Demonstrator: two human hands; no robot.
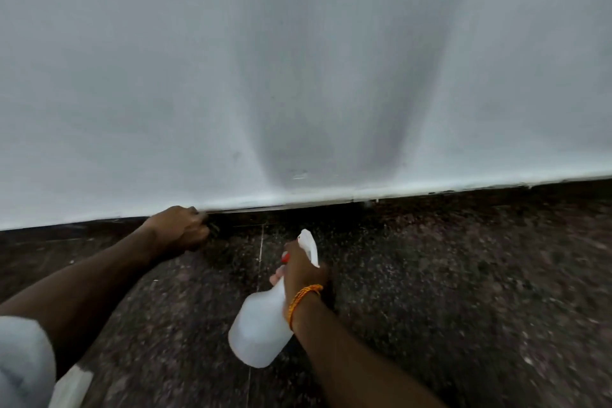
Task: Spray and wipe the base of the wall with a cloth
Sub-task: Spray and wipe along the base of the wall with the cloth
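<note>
Closest to us, in the lower left corner of the frame, sits a blurred mound of pale grey fabric [23, 361], with a whitish strip [71, 387] just right of it that we cannot identify. Two bare forearms reach up from the bottom edge over the floor [463, 291], a dark stone flecked with pale specks. A thin light joint line [260, 243] runs up its middle.

Low and centre we see the spray bottle [261, 325], made of translucent white plastic. It is tilted with its body toward us and its white nozzle pointing up the frame at the wall's foot. We cannot tell how much liquid it holds. The right hand [299, 270] is wrapped round the bottle's neck, fingers curled by the red trigger [285, 257]. An orange thread band [304, 300] circles that wrist.

Farther up, left of centre, the left hand [180, 230] is closed in a fist at the base of the wall. Only a small dark scrap of the cloth [213, 227] shows past its fingers on the right. The rest is hidden inside the grip.

Behind both hands a dark skirting strip [430, 199] runs across the frame where floor meets wall, sloping upward to the right. Above it the wall [132, 76] fills the upper half in plain white-grey paint. A broad soft shadow [314, 109] falls down its centre, and there are a few small chips along its bottom edge.
</note>
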